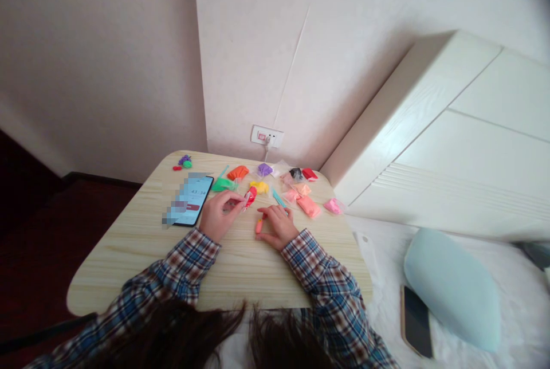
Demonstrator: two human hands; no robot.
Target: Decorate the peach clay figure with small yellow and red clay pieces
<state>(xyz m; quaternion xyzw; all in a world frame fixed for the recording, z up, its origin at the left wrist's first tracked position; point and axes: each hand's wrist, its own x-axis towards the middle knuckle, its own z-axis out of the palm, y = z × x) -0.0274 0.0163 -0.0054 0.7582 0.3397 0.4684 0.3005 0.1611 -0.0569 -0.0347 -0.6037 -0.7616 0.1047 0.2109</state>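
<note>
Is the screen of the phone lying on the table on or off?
On: the phone shows a lit, pale blue display with digits visible.

The left hand [221,215] pinches a small red packet [250,198] over the pale wooden desk [240,277]. The right hand [278,226] curls around a small coral-coloured piece [259,226], just beside a turquoise tool [279,197]. Bags of clay lie beyond the hands, among them a green bag [224,184], an orange bag [238,172], a yellow bag [259,187] and a pink bag [334,205]. A lit phone [189,201] lies near the left hand, with small purple, green and red shapes [185,163] beyond it, near the desk's far left corner.
</note>
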